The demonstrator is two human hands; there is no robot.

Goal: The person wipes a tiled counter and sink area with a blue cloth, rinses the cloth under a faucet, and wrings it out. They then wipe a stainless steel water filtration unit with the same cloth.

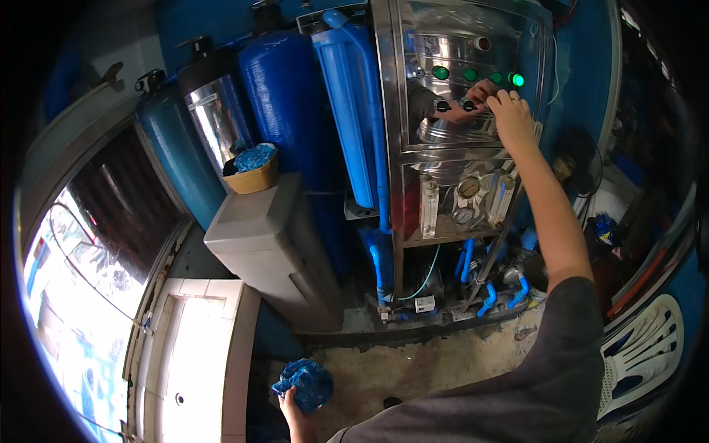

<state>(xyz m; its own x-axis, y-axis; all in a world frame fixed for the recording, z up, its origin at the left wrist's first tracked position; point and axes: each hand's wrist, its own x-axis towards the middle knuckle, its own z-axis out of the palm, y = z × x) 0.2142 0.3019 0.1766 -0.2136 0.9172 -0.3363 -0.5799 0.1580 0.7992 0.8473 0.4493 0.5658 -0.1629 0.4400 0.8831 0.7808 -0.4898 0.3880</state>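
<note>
My right hand (pixel 511 112) reaches up to the shiny steel control panel (pixel 443 136). Its fingers are drawn together against the panel, in line with two black rotary switches (pixel 467 105); whatever they grip is hidden behind them. Just above that hand a green indicator light (pixel 518 80) glows, beside several darker green ones and a red one (pixel 482 44). Low down at the left, my left hand (pixel 291 402) is closed on a crumpled blue patterned cloth (pixel 310 382). The panel mirrors my hand and arm.
Tall blue filter tanks (pixel 284 96) stand left of the panel. A grey bin (pixel 258 229) bears a small basket (pixel 252 176). Below the panel are gauges (pixel 468 187) and blue pipes (pixel 487 299). A tiled sink (pixel 235 354) is at left, a white plastic chair (pixel 642 351) at right.
</note>
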